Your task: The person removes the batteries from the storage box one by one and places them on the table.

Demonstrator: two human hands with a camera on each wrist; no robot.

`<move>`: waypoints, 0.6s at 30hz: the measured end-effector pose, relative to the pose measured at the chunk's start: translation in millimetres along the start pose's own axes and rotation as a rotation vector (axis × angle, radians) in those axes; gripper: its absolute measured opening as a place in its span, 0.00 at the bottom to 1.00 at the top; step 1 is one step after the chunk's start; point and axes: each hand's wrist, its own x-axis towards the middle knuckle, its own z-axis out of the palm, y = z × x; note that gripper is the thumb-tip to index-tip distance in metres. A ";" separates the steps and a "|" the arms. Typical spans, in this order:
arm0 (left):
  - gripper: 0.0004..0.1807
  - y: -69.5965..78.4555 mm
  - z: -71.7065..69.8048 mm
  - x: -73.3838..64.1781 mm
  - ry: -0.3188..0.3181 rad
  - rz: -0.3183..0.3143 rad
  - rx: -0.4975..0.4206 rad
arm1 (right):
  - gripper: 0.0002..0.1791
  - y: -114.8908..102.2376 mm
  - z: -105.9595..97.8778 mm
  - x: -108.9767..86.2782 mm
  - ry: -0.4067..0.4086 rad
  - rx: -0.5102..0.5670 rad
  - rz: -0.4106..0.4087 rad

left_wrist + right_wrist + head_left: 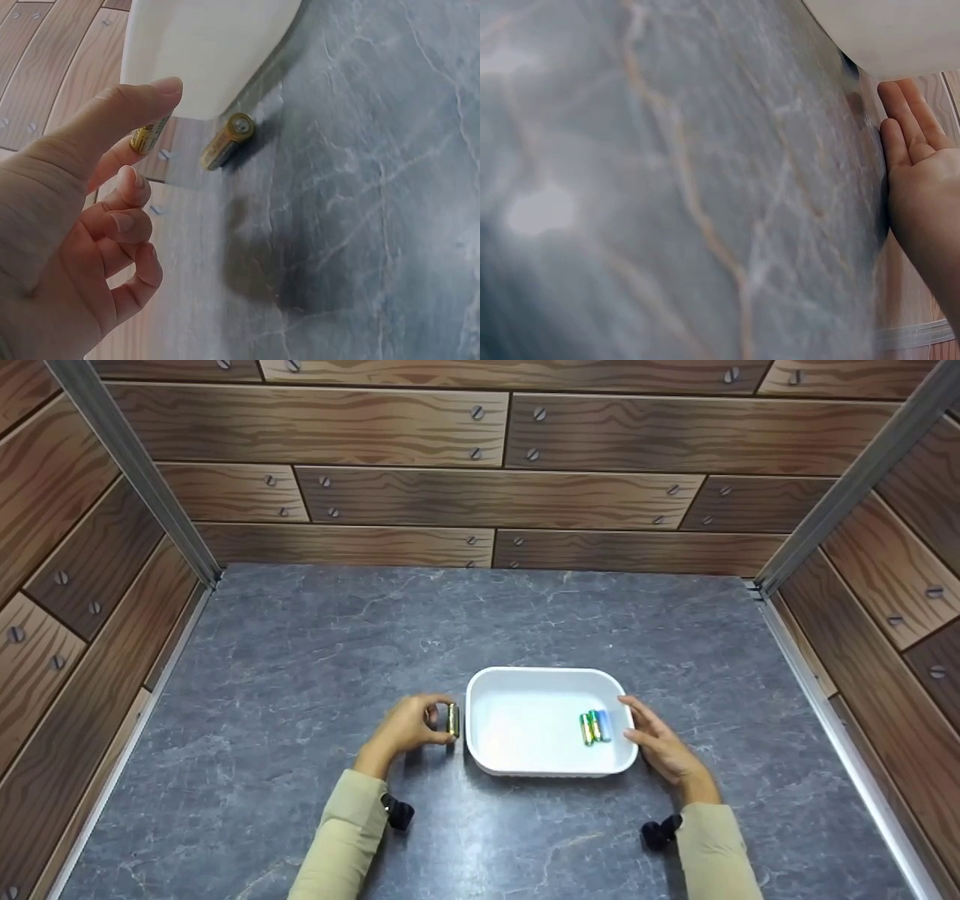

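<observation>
My left hand [409, 725] pinches a gold-and-dark battery [150, 136] between thumb and index finger, just left of the white plastic tub [517, 771]. Another gold battery [227, 141] is on the table close by the tub's wall, seen in the left wrist view. At the tub's right end, my right hand [664, 742] rests with its fingertips and thumb at the rim, its fingers fairly straight along the outer wall. Inside the tub, toward the right, two green-and-gold batteries [587, 730] lie side by side with a blue one [604, 726].
The tub stands on a grey marbled tabletop [337, 645]. Wood-patterned panels [420, 499] enclose the back and both sides, with metal strips [847, 735] along the side edges. Each wrist carries a small black camera [400, 813].
</observation>
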 end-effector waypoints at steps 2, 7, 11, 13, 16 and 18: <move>0.28 -2.3 1.1 0.9 -0.003 -0.007 0.004 | 0.32 -0.2 -0.1 -0.2 0.004 -0.001 0.004; 0.27 -9.7 3.7 2.7 -0.008 -0.015 0.024 | 0.30 0.2 -1.1 -0.3 -0.017 0.005 -0.007; 0.26 -15.0 5.5 3.6 0.002 -0.027 0.034 | 0.29 1.1 -1.2 0.0 -0.033 0.015 -0.031; 0.26 -16.8 6.3 3.8 0.010 -0.036 0.040 | 0.29 1.3 -0.9 0.1 -0.021 0.013 -0.027; 0.26 -18.9 7.6 4.3 0.022 -0.045 0.054 | 0.30 0.9 0.0 0.0 0.003 0.007 -0.015; 0.26 -19.9 8.4 5.1 0.024 -0.058 0.068 | 0.31 0.6 0.0 0.0 0.009 0.004 -0.005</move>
